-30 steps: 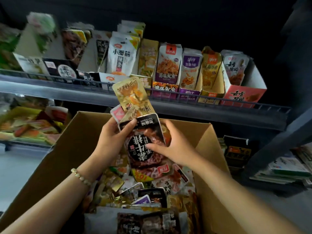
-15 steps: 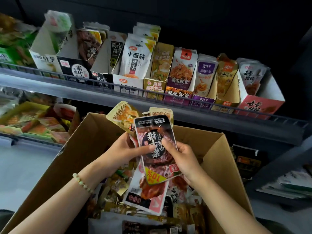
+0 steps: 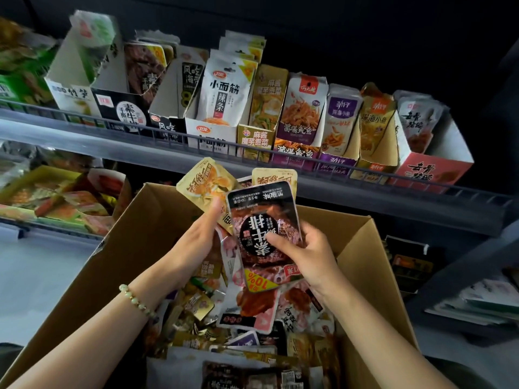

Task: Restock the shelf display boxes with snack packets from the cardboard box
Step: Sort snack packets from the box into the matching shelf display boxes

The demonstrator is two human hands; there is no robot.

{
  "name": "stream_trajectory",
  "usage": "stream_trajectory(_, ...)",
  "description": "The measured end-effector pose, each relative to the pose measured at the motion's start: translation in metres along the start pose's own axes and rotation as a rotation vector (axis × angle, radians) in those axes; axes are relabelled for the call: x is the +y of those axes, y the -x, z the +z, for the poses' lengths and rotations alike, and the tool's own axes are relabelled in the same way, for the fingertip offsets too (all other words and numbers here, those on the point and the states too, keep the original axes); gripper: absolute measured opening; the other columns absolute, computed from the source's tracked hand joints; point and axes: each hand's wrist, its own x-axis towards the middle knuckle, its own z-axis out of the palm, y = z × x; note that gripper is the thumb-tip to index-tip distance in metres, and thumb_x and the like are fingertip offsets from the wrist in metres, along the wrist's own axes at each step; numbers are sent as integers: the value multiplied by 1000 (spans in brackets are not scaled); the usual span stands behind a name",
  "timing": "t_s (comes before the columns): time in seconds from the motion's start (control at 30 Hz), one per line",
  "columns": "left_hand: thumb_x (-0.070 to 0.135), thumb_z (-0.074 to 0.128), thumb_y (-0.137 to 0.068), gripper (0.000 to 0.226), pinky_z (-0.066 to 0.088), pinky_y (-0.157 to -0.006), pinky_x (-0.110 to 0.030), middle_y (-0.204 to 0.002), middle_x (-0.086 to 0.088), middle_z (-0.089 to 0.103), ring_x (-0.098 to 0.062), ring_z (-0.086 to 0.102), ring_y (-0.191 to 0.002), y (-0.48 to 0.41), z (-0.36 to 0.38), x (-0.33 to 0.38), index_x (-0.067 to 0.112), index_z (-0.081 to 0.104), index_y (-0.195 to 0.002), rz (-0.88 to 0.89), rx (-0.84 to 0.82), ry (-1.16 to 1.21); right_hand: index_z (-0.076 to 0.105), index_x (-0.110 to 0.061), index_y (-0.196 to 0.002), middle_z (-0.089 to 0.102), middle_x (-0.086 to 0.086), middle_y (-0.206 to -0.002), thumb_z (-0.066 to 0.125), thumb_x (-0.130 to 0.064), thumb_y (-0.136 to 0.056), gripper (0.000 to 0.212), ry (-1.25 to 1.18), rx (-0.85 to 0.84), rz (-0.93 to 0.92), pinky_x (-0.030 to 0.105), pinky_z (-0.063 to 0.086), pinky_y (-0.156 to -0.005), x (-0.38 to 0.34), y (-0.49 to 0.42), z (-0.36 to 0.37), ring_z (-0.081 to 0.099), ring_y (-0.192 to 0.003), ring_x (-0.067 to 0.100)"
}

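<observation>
Fingers (image 3: 310, 230) of right hand (image 3: 311, 256): curled round the right edge of dark packet (image 3: 261, 220), thumb across its face; packet held above cardboard box (image 3: 362, 234), long axis near-to-far, print inverted; left hand (image 3: 196, 240) grips a fan of yellow packets (image 3: 203, 186), touching the dark one's left edge; matching black display box (image 3: 123, 113) stands far-left on shelf (image 3: 84, 140); left hand nearer it, but full.

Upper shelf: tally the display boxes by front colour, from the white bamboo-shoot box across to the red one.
White boxes: 2
Black boxes: 2
Gold boxes: 2
Purple boxes: 2
Red box: 1
Total: 9
The blurred green stock at far left is not counted.
</observation>
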Motion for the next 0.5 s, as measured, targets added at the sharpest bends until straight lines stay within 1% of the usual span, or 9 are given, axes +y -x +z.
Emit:
stream_trajectory(0.07, 50, 25, -99, 42, 46, -80, -7, -98, 18, 72, 9, 64, -92, -1, 0, 3, 33, 63, -101, 1, 65, 58, 69, -15, -97, 75, 4, -97, 75, -31, -68, 34, 0, -3, 27, 35, 56, -85, -1, 0, -4, 71, -93, 20)
stream_trajectory(0.13, 40, 30, -102, 38, 52, -70, -14, -91, 7, 76, -3, 70, -82, -3, -1, 3, 24, 65, -99, -14, 99, 98, 70, -8, -90, 74, 12, -96, 75, -40, -69, 38, 33, 11, 43, 39, 55, -85, -2, -2, -6, 70, -93, 28)
stream_trajectory(0.2, 34, 39, -101, 29, 55, -69, -22, -91, 2, 76, -11, 72, -80, -2, -1, 3, 20, 64, -101, -26, 112, 126, 61, 11, -89, 65, 34, -96, 77, -58, -66, 75, 83, 60, 37, 51, 52, -79, -3, -4, -6, 63, -89, 49)
stream_trajectory(0.23, 31, 42, -100, 25, 56, -71, -24, -90, 2, 76, -13, 72, -80, -2, -2, 3, 20, 64, -101, -19, 111, 134, 54, 16, -90, 60, 39, -95, 75, -67, -63, 90, 107, 74, 25, 53, 49, -75, -2, -4, -6, 60, -84, 53)
stream_trajectory(0.27, 30, 44, -99, 23, 55, -74, -26, -90, 3, 76, -15, 72, -82, -2, -2, 3, 20, 64, -101, -16, 93, 129, 54, 14, -91, 61, 37, -93, 72, -73, -61, 94, 116, 83, 6, 49, 49, -74, -1, -4, -7, 60, -81, 51)
stream_trajectory(0.3, 30, 44, -98, 22, 55, -76, -26, -91, 3, 76, -16, 71, -85, -2, -1, 2, 20, 64, -102, -15, 68, 102, 59, 6, -94, 65, 29, -94, 70, -74, -61, 87, 119, 97, -14, 44, 50, -81, -1, -4, -6, 63, -85, 45)
stream_trajectory(0.37, 31, 43, -97, 23, 56, -72, -22, -92, 4, 76, -14, 72, -85, 0, 2, 2, 20, 62, -104, -17, -12, 60, 63, -17, -107, 71, 6, -106, 71, -67, -66, 65, 110, 112, -28, 48, 49, -96, -2, -3, -5, 67, -100, 27)
stream_trajectory(0.4, 32, 43, -96, 23, 56, -69, -21, -93, 3, 75, -13, 72, -85, 2, 4, 2, 20, 60, -106, -17, -49, 66, 61, -22, -112, 71, 2, -110, 73, -61, -69, 59, 91, 91, -19, 50, 49, -97, -2, -3, -5, 67, -104, 23)
stream_trajectory(0.5, 42, 50, -83, 35, 56, -74, -22, -104, 4, 74, -12, 71, -94, 2, 7, -1, 25, 59, -111, 12, -77, 65, 65, -16, -104, 73, 7, -104, 74, -41, -69, 43, 31, -19, 34, 52, 50, -94, -3, -1, -4, 69, -98, 26)
